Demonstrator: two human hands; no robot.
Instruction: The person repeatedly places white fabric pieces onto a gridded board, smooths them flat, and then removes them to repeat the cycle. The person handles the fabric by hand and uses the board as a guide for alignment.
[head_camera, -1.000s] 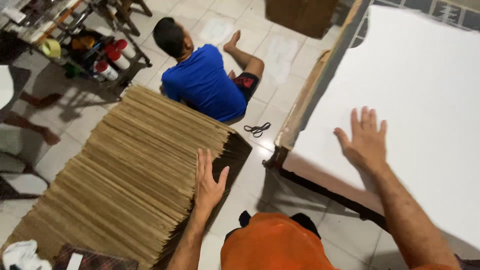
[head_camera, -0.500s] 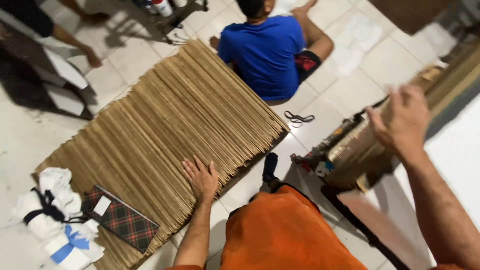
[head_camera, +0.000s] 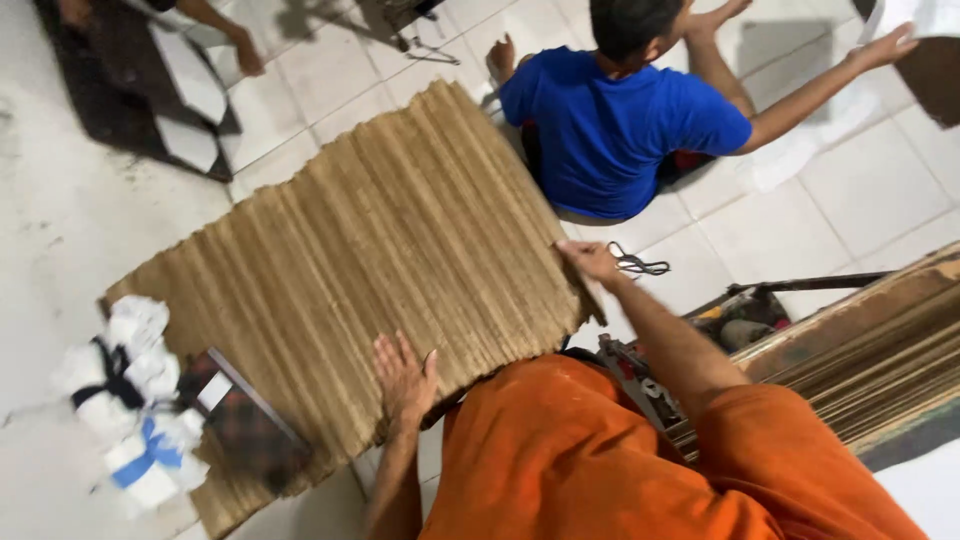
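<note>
Here, the left hand (head_camera: 403, 380) lies flat and spread on the ribbed woven mat (head_camera: 380, 270), while the right hand (head_camera: 590, 260) grips its edge.

A large stack of thin tan ribbed sheets (head_camera: 400, 270), like corrugated cardboard or woven matting, lies flat on the pale tiled floor, running slantwise from the lower left of the frame to upper centre, its edges slightly fanned and uneven.

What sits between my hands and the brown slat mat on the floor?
Nothing visible: the left hand lies flat on the slat mat near its front edge, and the right hand touches its right edge beside the scissors.
</note>
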